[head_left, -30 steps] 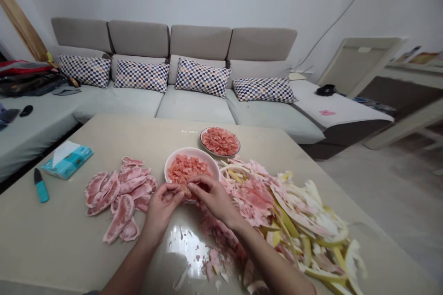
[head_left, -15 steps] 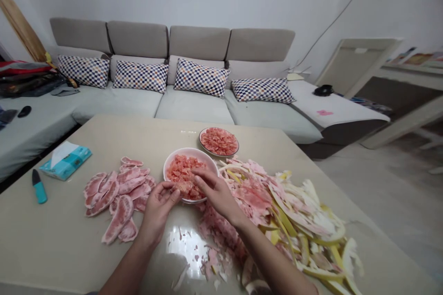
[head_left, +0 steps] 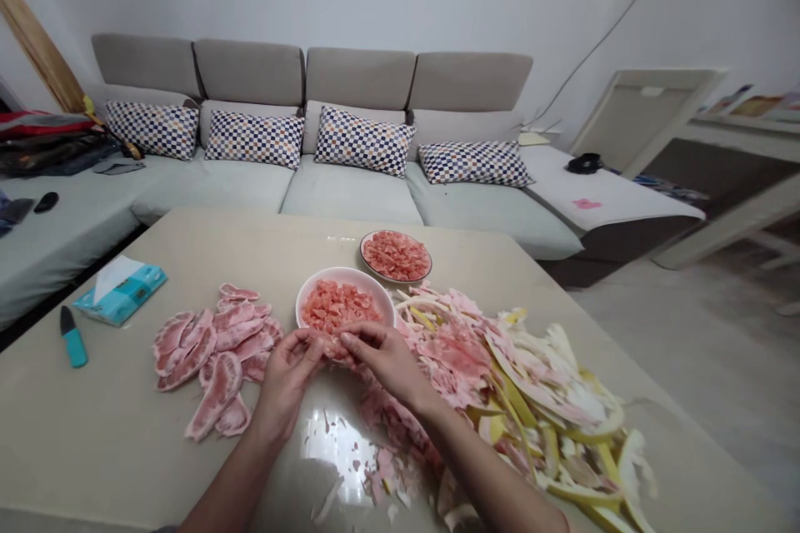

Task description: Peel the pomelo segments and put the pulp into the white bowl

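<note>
My left hand (head_left: 288,375) pinches one end of a pomelo segment (head_left: 337,347) over the near rim of a white bowl (head_left: 302,306). My right hand (head_left: 388,362) has its thumb and fingers closed on the segment's other side. Pink pomelo flesh (head_left: 337,304) in loose pieces fills much of the bowl. Left of the bowl, several unpeeled pomelo segments (head_left: 218,341) lie in a pile. Pink membranes and yellow-white peels (head_left: 531,400) are heaped to the right, partly under my right forearm.
Behind the bowl stands a dark-rimmed plate (head_left: 396,256) of pomelo flesh. A blue tissue pack (head_left: 128,293) and a knife with a teal handle (head_left: 75,346) lie at the table's left. Small scraps (head_left: 387,475) dot the near tabletop. A sofa (head_left: 350,191) runs along the far side.
My right hand has come down and nearer from over the bowl's flesh, and its fingers now meet the segment beside my left fingers. The left hand has barely moved.
</note>
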The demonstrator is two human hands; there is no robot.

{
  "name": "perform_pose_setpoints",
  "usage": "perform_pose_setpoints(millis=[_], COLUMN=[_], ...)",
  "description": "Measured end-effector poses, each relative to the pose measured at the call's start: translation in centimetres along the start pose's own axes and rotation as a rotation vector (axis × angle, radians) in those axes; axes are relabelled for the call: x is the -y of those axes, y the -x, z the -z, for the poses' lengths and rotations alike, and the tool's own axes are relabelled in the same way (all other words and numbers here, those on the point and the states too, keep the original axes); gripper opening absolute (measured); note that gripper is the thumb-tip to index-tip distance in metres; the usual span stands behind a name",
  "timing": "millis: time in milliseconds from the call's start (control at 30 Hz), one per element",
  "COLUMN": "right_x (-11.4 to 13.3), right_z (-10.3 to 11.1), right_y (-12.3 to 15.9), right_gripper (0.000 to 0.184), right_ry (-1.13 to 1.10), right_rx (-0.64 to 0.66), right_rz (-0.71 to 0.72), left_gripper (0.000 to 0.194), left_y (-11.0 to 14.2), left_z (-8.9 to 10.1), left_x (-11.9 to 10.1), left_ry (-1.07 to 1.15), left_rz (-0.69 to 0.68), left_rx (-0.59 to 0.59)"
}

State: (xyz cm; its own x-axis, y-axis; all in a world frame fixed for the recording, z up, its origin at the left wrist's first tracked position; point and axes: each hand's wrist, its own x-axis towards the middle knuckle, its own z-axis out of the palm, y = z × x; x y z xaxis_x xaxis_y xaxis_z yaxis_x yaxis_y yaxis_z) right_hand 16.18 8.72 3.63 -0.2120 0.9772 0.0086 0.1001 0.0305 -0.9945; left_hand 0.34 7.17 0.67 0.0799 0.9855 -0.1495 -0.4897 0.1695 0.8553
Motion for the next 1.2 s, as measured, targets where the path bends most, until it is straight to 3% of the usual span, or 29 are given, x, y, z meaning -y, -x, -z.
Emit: perform_pose_setpoints(millis=[133, 333, 567, 733, 900, 1200], right_x=[-0.5, -1.0, -0.4, 0.4, 1.4, 1.5], right_z=[0.8, 1.6, 0.3, 0.4, 0.9, 1.2], right_y=[-0.4, -0.7, -0.2, 0.3, 1.0, 1.3], right_gripper=[0.024, 0.025, 0.022, 0.022, 0.019, 0.014], right_ry=[0.002, 0.334, 0.291, 0.155, 0.177, 0.244], right_rx=[-0.077, -0.219, -0.187, -0.080, 0.048, 0.064], right_rz=[-0.012, 0.237, 0.255, 0.108, 0.093, 0.070], left_gripper=[0.023, 0.028, 0.027, 0.030, 0.031, 0.028], left_y=[-0.1, -0.2, -0.2, -0.1, 0.1, 0.2], left_z=[0.1, 0.2, 0.1, 0.0, 0.2, 0.3], left_x=[0.0, 0.1, 0.0, 0.1, 0.5, 0.4], left_ry=[0.047, 0.067, 0.063, -0.044, -0.120, -0.222], left_rz=[0.010, 0.019, 0.025, 0.033, 0.051, 0.036], left_rx=[-0.010, -0.048, -0.029, 0.056, 0.139, 0.180])
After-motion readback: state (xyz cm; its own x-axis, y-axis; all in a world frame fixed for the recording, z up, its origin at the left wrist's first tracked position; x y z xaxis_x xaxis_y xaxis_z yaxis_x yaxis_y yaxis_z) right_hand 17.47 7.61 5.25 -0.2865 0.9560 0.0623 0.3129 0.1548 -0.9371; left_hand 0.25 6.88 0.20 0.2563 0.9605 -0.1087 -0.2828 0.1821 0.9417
